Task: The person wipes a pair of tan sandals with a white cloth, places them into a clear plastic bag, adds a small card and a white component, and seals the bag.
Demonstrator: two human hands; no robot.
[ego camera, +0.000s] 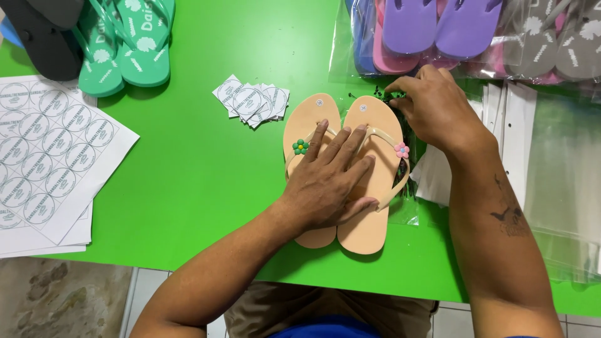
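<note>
A pair of 2 peach flip-flops [341, 181] is laid side by side, soles down, on the green table [200, 163], close to the near edge; the left hand [328, 181] is spread flat, fingers open, across both straps, so that the pair is pressed down and kept together; a green flower ornament [300, 147] is seen on the left sandal's strap and a pink flower ornament [401, 150] on the right one; the right hand [432, 106] is curled at the toe end of the right sandal, its fingertips pinched on something small and dark, though what is gripped cannot be told; a crinkled clear plastic bag [410, 209] lies under and beside the right sandal. A small heap of cut round labels [253, 100] is lying just beyond the toes, a printed label sheet [53, 150] well apart to the left, green flip-flops [128, 44] at the far left, and bagged purple flip-flops [438, 25] at the far right. The step in hand is judged to be fastening the pair at the toe end; it is done well if the 2 sandals are kept level and edge to edge under the flat palm, steady downward pressure is held so nothing slides, and the pinching fingers are kept clear of the flower ornaments.
</note>
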